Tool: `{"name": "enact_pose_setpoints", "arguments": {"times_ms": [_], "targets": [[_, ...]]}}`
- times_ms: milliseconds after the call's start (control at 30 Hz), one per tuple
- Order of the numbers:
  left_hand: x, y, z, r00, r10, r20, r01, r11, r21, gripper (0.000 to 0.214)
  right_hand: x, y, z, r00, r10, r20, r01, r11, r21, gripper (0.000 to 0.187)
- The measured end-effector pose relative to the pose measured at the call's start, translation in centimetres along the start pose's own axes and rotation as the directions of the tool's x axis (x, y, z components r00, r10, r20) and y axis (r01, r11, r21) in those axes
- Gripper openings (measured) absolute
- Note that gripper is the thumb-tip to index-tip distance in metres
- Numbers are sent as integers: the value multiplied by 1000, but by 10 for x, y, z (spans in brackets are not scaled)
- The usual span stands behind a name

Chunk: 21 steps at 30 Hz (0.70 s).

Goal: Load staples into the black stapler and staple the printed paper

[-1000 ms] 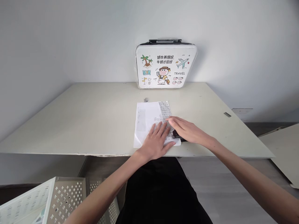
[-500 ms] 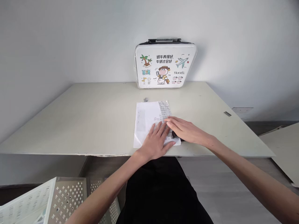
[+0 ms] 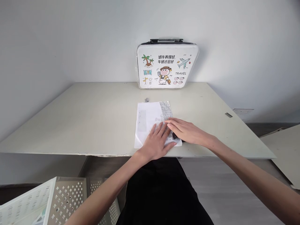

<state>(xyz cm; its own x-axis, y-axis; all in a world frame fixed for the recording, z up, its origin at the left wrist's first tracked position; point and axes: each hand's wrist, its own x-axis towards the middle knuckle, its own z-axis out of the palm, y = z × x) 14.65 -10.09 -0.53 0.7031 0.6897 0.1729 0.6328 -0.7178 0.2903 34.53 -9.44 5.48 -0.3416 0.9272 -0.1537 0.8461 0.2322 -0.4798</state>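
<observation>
The left hand (image 3: 157,142) and right hand (image 3: 187,131) lie flat, side by side, on bubble wrap (image 3: 165,107) over a white sheet (image 3: 146,120) at the desk's (image 3: 93,118) near edge. Each grip is spread apart, clamping nothing. A dark thing (image 3: 175,136) peeks from under the right palm.

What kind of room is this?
Probably a plain office or workroom: a wide pale desk against a blank white wall, a cartoon-printed carry case leaning there, and a perforated white storage basket down beside it.

White paper sheet (image 3: 147,120) – silvery bubble-wrap strip (image 3: 165,110); white cartoon-printed case (image 3: 167,66), pale-grey table (image 3: 93,118).
</observation>
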Motion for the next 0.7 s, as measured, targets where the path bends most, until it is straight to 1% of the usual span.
{"name": "enact_pose_setpoints", "arguments": {"times_ms": [233, 467, 600, 700], "targets": [[0, 2, -4, 999, -13, 39, 14, 1000, -10, 76, 0, 0, 0, 1000, -7, -10, 7, 1000, -1, 56], [0, 3, -6, 998, -22, 56, 22, 1000, -7, 77, -1, -2, -1, 1000, -3, -9, 2, 1000, -22, 56], [0, 1, -2, 1000, -4, 19, 4, 1000, -7, 75, -1, -3, 0, 1000, -8, -15, 7, 998, -61, 56], [0, 0, 0, 1000, 9, -3, -9, 1000, -3, 73, 3, 0, 5, 998, -41, -41, 35, 988, -153, 55]]}}
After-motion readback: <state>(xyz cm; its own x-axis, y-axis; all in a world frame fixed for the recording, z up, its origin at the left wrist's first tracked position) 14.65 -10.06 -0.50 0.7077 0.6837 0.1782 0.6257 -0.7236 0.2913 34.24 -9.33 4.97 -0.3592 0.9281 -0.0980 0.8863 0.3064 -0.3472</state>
